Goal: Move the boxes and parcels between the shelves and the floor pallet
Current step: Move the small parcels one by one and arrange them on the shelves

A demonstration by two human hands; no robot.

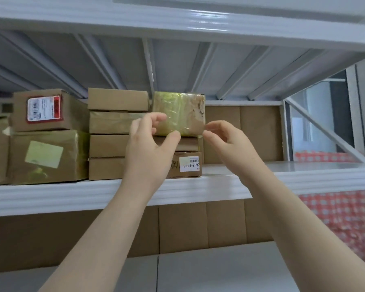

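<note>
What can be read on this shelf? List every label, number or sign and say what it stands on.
"24-2-E205", last characters uncertain: white barcode label on the bottom carton of the right stack.
Red-and-white shipping label on the upper left carton: too blurred to read.
Pale yellow sticker on the lower left carton: no text visible.
Tape-wrapped parcel gripped by left hand and right hand: no text visible.

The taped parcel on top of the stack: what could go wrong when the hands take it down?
The taped parcel has glossy wrap, and the left hand pinches only its lower edge while the right hand is at one corner: it may slip. Pulling could also drag the flat box beneath it.
</note>
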